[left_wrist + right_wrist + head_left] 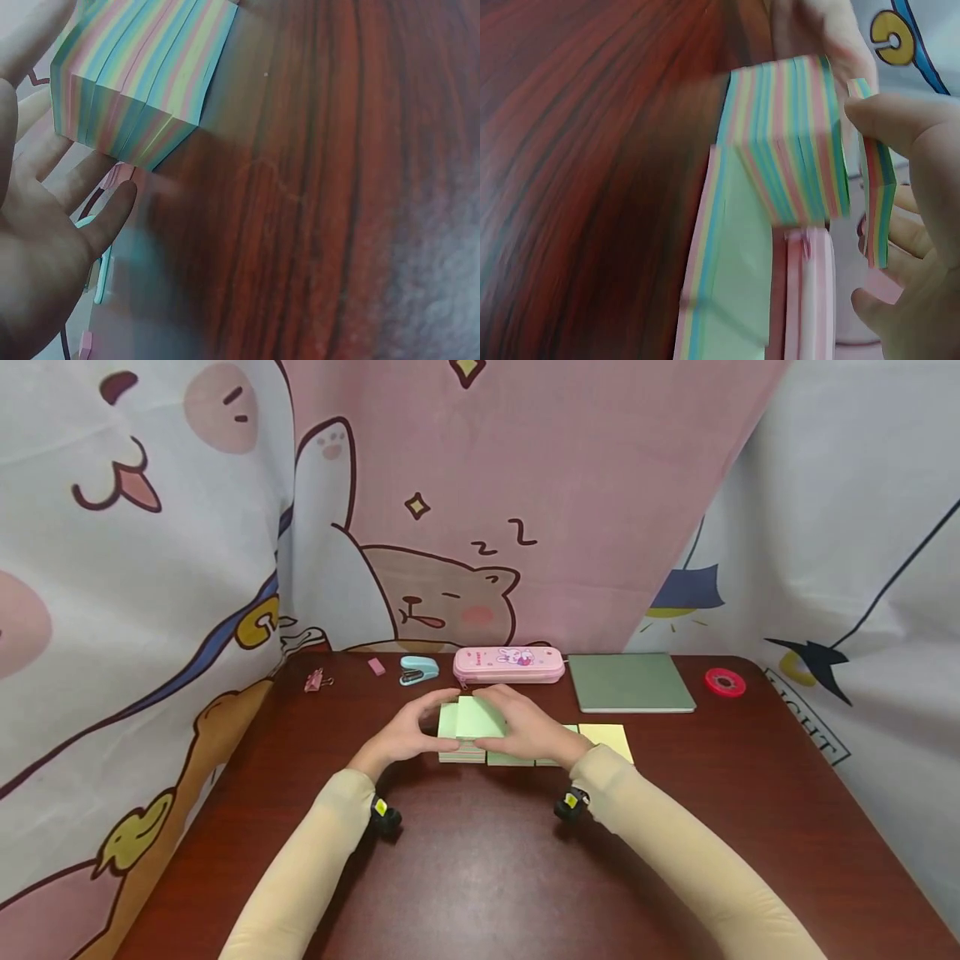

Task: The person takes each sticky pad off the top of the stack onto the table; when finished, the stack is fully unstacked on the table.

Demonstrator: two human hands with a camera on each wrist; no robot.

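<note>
My left hand point(405, 727) curves round the left side of a tall stack of sticky-note pads point(461, 752), thumb at the front and fingers behind. Striped pastel layers show on the stack's sides point(142, 67); its top sheet is pale green. My right hand point(528, 727) pinches one thin sticky-note pad point(877, 180) between thumb and fingers. In the right wrist view a narrow gap parts that pad from the stack's top; from the head it sits slightly right of the stack. A row of lower green pads point(510, 758) runs right from the stack, ending at a yellow pad point(606, 739).
Behind my hands lie a pink pencil case point(510, 670), a blue stapler point(418, 670), a pink eraser point(377, 667) and pink binder clips point(315, 680). A green notebook point(632, 683) and a red tape roll point(725, 682) lie right. Patterned cloth point(585, 510) hangs round the table.
</note>
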